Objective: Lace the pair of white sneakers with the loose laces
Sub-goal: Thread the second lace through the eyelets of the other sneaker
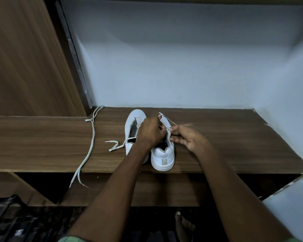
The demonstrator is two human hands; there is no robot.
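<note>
Standing side by side on the wooden shelf (pixel 217 145), heels at 6 o'clock: left sneaker (pixel 134 123) and right sneaker (pixel 163 156). Pinching the lace (pixel 171 122) over the right sneaker: left hand (pixel 151 131) and right hand (pixel 187 137). Lying loose toward 9 o'clock: spare lace (pixel 91 142).

Both bare forearms reach forward from the bottom edge and converge toward the middle; the left hand (pixel 151 131) shows its back to the camera, its fingers curled inward and its knuckles raised; the right hand (pixel 187 137) lies just beside it, turned palm-left, its thumb and fingertips (pixel 172 132) pinched together near the left hand's knuckles; the wrists stay apart
</note>
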